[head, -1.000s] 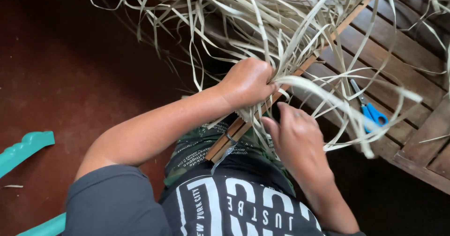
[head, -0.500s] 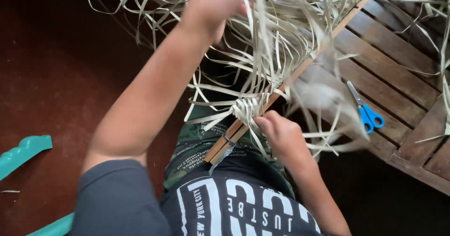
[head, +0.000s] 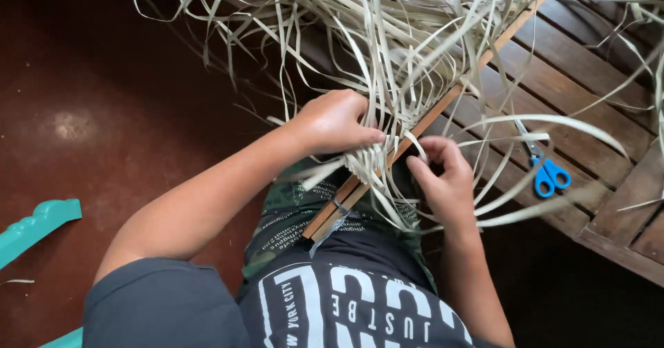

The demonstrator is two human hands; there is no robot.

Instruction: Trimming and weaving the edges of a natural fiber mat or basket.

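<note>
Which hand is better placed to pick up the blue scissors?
Probably the right hand. It sits on the slat's bench side, nearer the blue scissors on the wooden bench. The left hand presses the woven strips against the wooden slat, across from them.

Bare forearms, a dark grey short-sleeved shirt (head: pixel 173 306) with white block lettering, and green camouflage shorts (head: pixel 290 209) with pale print.

Soft daylight, dim floor, strips perhaps blurred
</note>
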